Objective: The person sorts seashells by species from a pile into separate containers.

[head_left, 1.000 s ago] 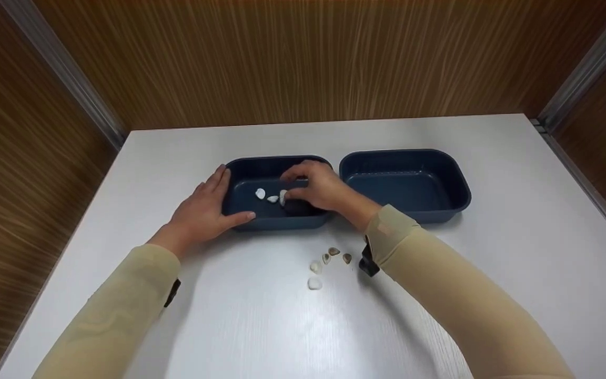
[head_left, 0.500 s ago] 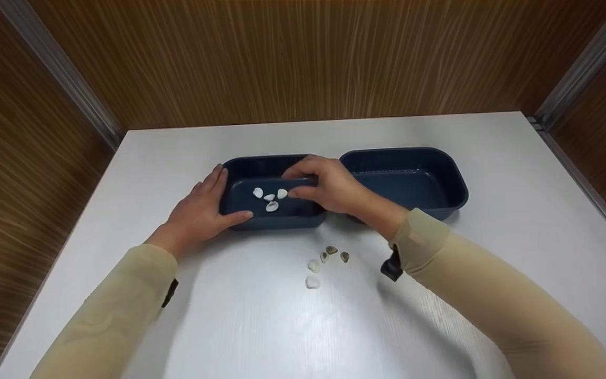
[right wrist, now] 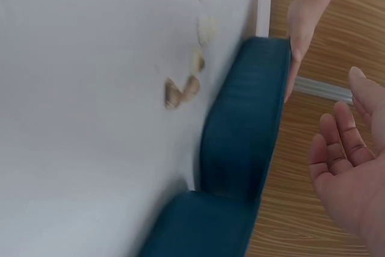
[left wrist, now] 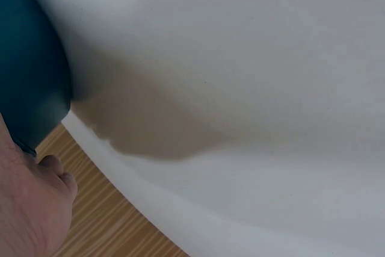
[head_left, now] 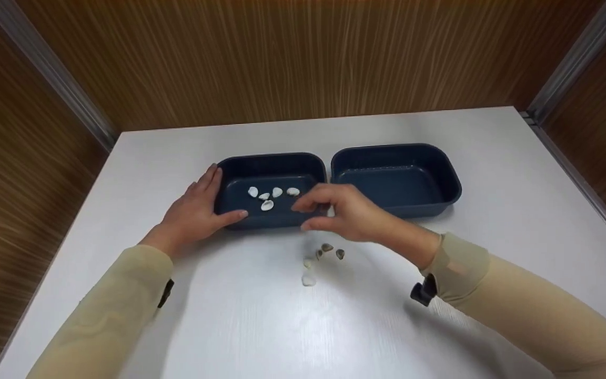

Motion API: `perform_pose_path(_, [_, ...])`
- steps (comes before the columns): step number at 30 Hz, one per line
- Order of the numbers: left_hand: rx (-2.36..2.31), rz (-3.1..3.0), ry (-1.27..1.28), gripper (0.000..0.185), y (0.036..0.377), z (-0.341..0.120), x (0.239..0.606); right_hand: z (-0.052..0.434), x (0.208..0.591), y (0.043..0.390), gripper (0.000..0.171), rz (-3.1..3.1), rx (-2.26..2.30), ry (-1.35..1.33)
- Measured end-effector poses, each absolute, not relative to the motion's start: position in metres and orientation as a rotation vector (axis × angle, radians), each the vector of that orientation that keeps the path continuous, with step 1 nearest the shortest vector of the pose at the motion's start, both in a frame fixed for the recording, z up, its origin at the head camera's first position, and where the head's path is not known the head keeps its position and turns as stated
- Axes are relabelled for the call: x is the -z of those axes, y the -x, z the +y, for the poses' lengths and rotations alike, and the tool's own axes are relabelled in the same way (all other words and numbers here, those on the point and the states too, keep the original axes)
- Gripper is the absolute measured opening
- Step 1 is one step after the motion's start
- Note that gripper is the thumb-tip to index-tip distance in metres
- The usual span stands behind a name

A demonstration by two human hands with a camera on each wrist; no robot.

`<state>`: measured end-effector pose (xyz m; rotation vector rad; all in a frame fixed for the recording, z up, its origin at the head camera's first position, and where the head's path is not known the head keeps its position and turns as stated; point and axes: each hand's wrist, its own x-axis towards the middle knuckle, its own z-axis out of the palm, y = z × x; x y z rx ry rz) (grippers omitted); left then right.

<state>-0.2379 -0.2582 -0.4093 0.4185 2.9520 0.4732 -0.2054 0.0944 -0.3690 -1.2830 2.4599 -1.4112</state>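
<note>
On a white table (head_left: 261, 316) stand two dark blue rectangular trays, side by side and nearly touching at their inner ends. The left tray (head_left: 240, 218) holds five small pale shells (head_left: 272, 196) scattered on its floor. The right tray (head_left: 442, 176) shows only its bare floor.

The person's left hand (head_left: 192, 213) rests against the outer left end of the left tray: the fingers lie fairly straight along the tray's short wall, and the thumb is stretched along the near wall, touching it. The hand braces the tray without curling round its rim. In the left wrist view the tray's corner (left wrist: 30, 82) sits right beside the base of that hand (left wrist: 27, 209), at the table's edge.

The right hand (head_left: 347, 213) hovers above the near right corner of the left tray, just over the table's surface. Its fingers are loosely spread and slightly bent, thumb and forefinger apart, and nothing is held between them; the right wrist view shows the palm (right wrist: 349, 173) empty with relaxed fingers, beside the tray wall (right wrist: 246, 118).

Just below the right hand, on the bare table in front of the trays, lies a small cluster of loose shells (head_left: 326, 247): a few brownish ones near the hand and two whiter ones (head_left: 308, 280) a little nearer the person. None of them touches the hand. Both forearms wear beige sleeves (head_left: 534, 316), and wood-grain panels (head_left: 303, 63) wall in the table.
</note>
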Motion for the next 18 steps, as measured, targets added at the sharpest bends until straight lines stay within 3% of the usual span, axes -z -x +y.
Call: perform_pose_path(18, [-0.442, 2.961, -0.41, 0.125, 0.24, -0.265, 0.41, 0.106, 0.411, 0.166, 0.032, 2.259, 1.347, 1.145])
